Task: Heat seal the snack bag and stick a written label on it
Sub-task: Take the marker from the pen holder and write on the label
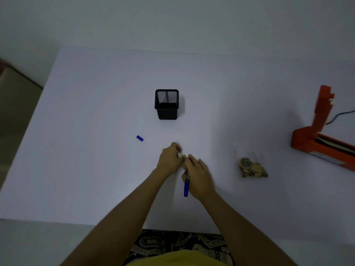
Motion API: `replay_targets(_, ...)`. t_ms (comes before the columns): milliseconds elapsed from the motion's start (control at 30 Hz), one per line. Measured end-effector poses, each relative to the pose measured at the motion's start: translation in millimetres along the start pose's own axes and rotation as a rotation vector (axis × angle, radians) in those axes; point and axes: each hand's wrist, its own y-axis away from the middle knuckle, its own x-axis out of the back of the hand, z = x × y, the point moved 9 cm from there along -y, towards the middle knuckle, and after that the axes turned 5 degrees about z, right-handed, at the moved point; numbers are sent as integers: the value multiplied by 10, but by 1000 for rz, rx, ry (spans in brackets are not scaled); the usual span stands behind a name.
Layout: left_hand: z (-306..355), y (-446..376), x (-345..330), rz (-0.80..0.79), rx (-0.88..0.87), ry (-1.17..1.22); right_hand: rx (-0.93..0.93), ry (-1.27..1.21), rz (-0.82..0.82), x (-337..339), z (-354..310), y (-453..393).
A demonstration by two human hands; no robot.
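Left hand (169, 160) pinching label (182, 155), right hand (197, 175) gripping marker (186, 184), snack bag (251, 167) well right

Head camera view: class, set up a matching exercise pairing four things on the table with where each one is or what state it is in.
Column 1
1. marker cap
2. mesh pen holder
3. snack bag
4. heat sealer

Column 2
A. at the table's right edge, arm raised
B. lying loose, left of the hands
C. standing upright beyond the hands
D. lying right of the hands, nearer than the red machine

Pairs: 1-B, 2-C, 3-D, 4-A
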Motion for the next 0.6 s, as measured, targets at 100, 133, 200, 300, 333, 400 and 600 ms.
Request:
replay_targets(100, -52, -14, 50, 32, 70, 48, 1, 5, 11, 21, -20, -12)
replay_targets(133, -58, -7, 60, 41, 78, 57, -3, -3, 18, 32, -27, -14)
replay_targets(200, -69, 8, 66, 55, 92, 66, -31, -27, 33, 50, -30, -23)
replay_targets(300, -91, 22, 85, 90, 145, 119, -76, -44, 73, 109, -78, -71)
replay_targets(333, -89, 23, 96, 100, 161, 150, -90, -46, 94, 135, -102, -100)
replay_targets(400, -56, 28, 108, 97, 172, 195, -130, -56, 127, 207, -161, -167)
replay_targets(600, 16, 1, 159, 73, 144, 201, -226, 82, 196, 400, -253, -316)
